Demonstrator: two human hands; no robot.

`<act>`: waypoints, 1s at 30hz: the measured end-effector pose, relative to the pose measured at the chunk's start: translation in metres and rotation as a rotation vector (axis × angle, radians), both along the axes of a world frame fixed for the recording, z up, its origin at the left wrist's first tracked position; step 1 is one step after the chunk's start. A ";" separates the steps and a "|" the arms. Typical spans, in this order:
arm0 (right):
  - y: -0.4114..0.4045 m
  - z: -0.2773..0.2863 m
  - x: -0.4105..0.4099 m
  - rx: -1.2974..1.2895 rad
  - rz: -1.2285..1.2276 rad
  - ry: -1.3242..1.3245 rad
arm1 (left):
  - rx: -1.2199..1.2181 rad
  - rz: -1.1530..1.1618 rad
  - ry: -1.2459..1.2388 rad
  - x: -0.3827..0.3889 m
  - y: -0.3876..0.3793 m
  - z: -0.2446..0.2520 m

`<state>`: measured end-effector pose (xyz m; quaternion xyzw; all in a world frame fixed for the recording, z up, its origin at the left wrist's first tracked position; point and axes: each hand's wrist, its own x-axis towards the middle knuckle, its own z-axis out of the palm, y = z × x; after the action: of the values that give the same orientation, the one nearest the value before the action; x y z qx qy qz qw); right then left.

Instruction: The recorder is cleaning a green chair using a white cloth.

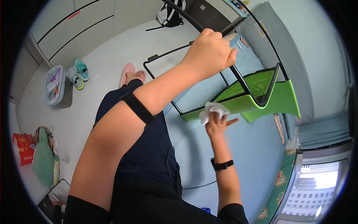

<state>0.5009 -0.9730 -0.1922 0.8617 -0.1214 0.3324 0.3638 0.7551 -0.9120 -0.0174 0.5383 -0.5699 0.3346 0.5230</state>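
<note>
A green plastic chair (236, 105) with a black metal tube frame is held tilted over the bed, its ribbed underside partly showing. My left hand (211, 53) is wrapped around one of the black tubes (241, 79), knuckles up. Lower down, my right hand (216, 127) presses a crumpled white cloth or tissue (214, 109) against the green edge of the chair. The thumb of that hand sticks out to the right. Part of the frame is hidden behind my left hand and forearm.
Beneath the chair spreads a bed with a light blue sheet (246, 159). A thin black cable (200, 186) runs across it. On the floor are a lined waste bin (68, 93), sneakers (81, 70), a red bag (26, 148) and a backpack (170, 14). A window (313, 187) is at lower right.
</note>
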 end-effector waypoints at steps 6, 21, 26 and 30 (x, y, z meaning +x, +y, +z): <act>0.027 -0.085 -0.014 0.169 -0.117 0.625 | 0.013 -0.006 0.002 -0.003 -0.002 -0.005; 0.025 -0.097 -0.019 0.063 -0.119 0.777 | 0.012 -0.035 0.021 -0.008 0.003 -0.002; 0.023 -0.055 -0.013 -0.202 -0.154 0.663 | 0.010 -0.042 0.008 0.000 0.005 -0.004; 0.037 -0.027 -0.004 -0.080 -0.175 0.585 | 0.025 -0.008 0.017 0.004 0.005 -0.005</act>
<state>0.4974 -0.9359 -0.2190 0.8921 -0.0720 0.0419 0.4442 0.7594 -0.9068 -0.0227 0.5453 -0.5718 0.3208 0.5223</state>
